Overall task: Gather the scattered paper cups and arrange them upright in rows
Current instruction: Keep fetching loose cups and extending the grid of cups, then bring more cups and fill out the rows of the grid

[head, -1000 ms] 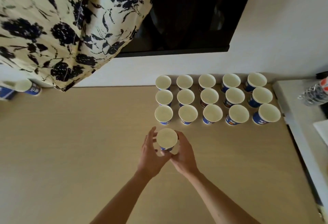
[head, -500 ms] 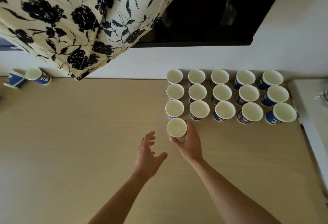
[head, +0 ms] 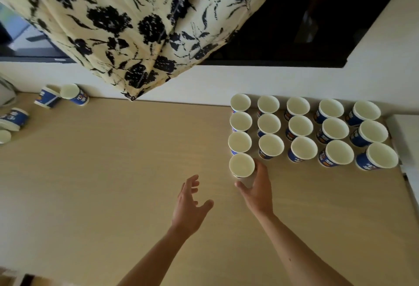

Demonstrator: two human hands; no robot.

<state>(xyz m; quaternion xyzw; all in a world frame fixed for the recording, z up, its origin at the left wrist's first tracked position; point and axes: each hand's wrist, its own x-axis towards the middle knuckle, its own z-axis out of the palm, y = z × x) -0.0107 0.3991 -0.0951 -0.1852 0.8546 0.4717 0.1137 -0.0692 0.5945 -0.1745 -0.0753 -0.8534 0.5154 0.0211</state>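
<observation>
Paper cup [head: 241, 165], gripped by the right hand [head: 258, 191], should align with the arranged cups [head: 303, 148] at their left column before release; left hand [head: 189, 204] hovers open.

Worktop [head: 113, 206]: pale wood grain, filling most of the view in front of me.
Wall [head: 204, 81]: white, along the worktop's far edge.
Window [head: 313, 25]: dark, set in that wall.
Curtain [head: 136, 25]: cream with a dark flower print, hanging over the window's left part, lowest tip near the far edge.
Counter [head: 408, 131]: white, against the worktop's right edge.
White object [head: 5, 93]: far-left corner, mostly cut off.
</observation>
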